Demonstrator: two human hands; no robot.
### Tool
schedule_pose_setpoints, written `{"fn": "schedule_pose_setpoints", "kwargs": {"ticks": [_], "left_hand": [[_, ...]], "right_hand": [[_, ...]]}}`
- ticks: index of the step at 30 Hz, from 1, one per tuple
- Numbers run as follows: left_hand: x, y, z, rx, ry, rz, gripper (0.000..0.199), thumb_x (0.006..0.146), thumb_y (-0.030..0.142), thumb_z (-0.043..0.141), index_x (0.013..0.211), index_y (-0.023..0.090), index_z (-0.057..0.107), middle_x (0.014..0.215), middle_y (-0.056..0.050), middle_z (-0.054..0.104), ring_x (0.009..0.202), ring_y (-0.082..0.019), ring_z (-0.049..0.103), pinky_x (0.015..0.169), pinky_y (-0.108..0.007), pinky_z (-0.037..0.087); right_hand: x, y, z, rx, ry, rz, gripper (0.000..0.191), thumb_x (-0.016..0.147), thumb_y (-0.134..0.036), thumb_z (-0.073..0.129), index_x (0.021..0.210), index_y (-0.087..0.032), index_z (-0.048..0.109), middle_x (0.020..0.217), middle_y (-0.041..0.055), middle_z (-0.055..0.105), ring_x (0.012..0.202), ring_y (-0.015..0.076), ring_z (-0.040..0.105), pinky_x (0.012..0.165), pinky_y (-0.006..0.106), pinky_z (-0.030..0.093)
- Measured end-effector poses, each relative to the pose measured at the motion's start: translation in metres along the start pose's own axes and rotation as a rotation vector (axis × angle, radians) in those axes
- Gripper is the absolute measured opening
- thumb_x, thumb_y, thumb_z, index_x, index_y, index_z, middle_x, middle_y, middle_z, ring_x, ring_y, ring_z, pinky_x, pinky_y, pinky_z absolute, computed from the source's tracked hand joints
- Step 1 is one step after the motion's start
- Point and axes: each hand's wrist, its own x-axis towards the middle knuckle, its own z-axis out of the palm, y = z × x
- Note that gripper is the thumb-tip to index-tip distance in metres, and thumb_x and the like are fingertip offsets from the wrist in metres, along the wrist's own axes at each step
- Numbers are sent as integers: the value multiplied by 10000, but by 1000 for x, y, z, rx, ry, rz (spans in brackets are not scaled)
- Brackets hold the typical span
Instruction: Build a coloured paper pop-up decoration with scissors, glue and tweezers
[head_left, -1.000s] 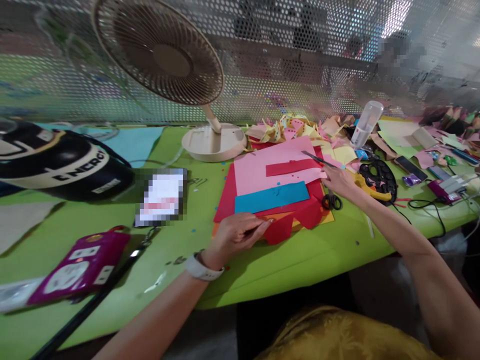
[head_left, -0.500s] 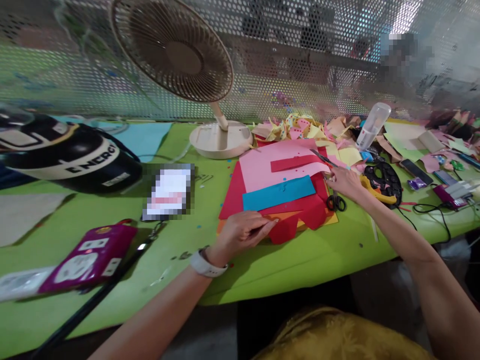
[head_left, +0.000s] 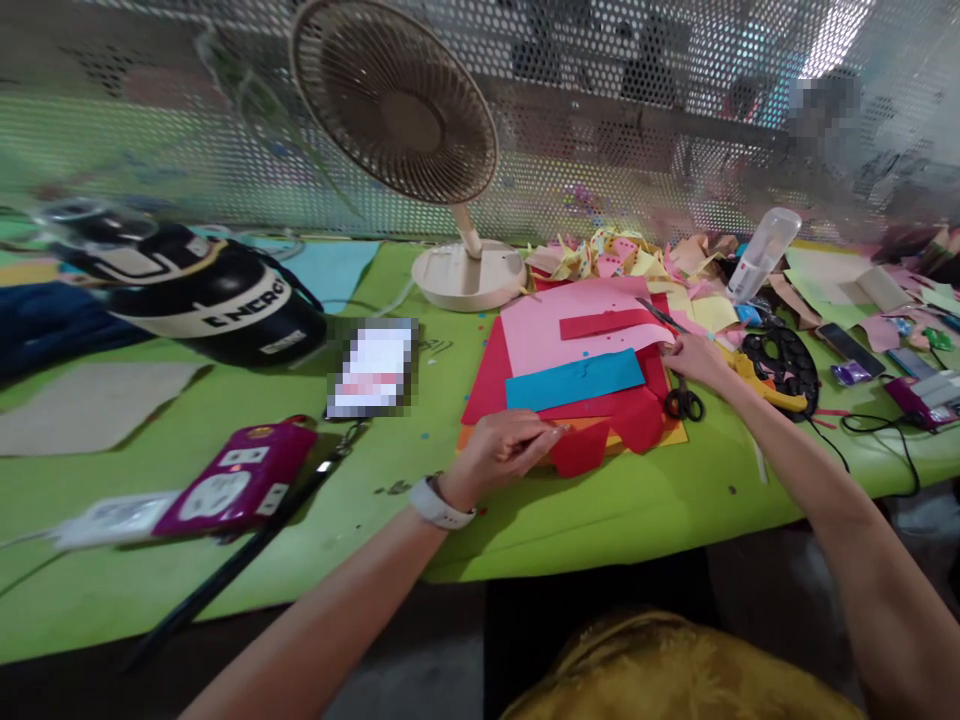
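My left hand (head_left: 506,455) is closed, its curled fingertips against the wavy-edged red paper (head_left: 581,450) at the front of a paper stack. What those fingers hold, if anything, is hidden. At the stack's right side, my right hand (head_left: 701,362) pinches the edge of a pink paper sheet (head_left: 536,320). Just above its fingers lies a thin dark pointed tool (head_left: 660,315) whose kind I cannot make out. Black scissor handles (head_left: 684,402) rest below that hand. A blue paper strip (head_left: 576,380) and a red paper strip (head_left: 600,324) lie across the stack.
A beige fan (head_left: 469,285) stands behind the stack, beside a heap of paper scraps (head_left: 615,255). Leftward are a phone (head_left: 373,368), a purple power strip (head_left: 236,480) and a black bottle (head_left: 225,295). To the right lie a yellow-handled tool (head_left: 772,388) and a clear bottle (head_left: 765,255).
The view has turned slightly left, so things appear shifted right. Both hands keep about the same places on the papers.
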Motion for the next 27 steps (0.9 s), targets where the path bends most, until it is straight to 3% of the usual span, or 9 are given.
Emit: {"fn": "schedule_pose_setpoints", "kwargs": {"ticks": [2,4,7,9,13,18,22,27], "left_hand": [[1,-2,-4,2,36,-82,337,969,372,458,856,176,707,766,-63,707,714,-158,638,667,-262,496],[3,-7,-6,57,19,-173,409,984,428,392,1131,168,672,1145,-119,699,1074,-216,634,935,-345,490],[3,-14,-3,200,-139,-289,597,984,518,296,1446,163,422,1524,-117,407,1430,-247,326,1168,-437,266],[2,-17,1,283,-256,-327,657,975,559,260,1500,169,327,1572,-96,313,1473,-240,217,1200,-445,172],[2,-16,5,368,-377,-343,692,968,596,206,1497,169,336,1575,-81,298,1472,-227,221,1208,-451,106],[4,-12,0,378,-414,-344,727,960,629,166,1487,166,359,1568,-79,308,1468,-216,238,1205,-445,104],[5,-12,-3,384,-411,-336,741,951,649,172,1473,170,390,1560,-87,324,1461,-220,258,1203,-440,115],[3,-16,-6,356,-426,-330,709,955,635,201,1469,189,399,1562,-87,320,1463,-227,250,1202,-447,133]], "right_hand": [[-3,1,-5,14,8,0,242,767,-388,576,729,-181,696,775,62,715,735,204,648,603,259,391],[-8,2,-12,28,22,-1,232,756,-378,583,690,-182,688,745,55,705,711,196,634,592,259,379],[-19,5,-20,38,36,-13,169,727,-329,600,676,-186,673,738,44,702,707,189,624,596,258,375],[-26,9,-22,54,24,-19,127,721,-293,594,697,-186,658,699,32,696,682,181,621,594,256,374],[-41,25,-21,144,27,-48,142,711,-240,592,839,-190,626,628,-12,681,605,157,615,578,247,376],[-63,45,-41,401,-48,-68,177,740,-270,594,901,-200,611,583,-33,631,502,135,588,512,234,401],[-68,42,-55,671,23,-84,226,733,-335,662,900,-194,605,610,-21,604,505,130,587,483,230,444],[-52,18,-23,809,46,-118,239,756,-350,645,929,-200,579,688,-5,633,522,133,589,485,253,492]]}}
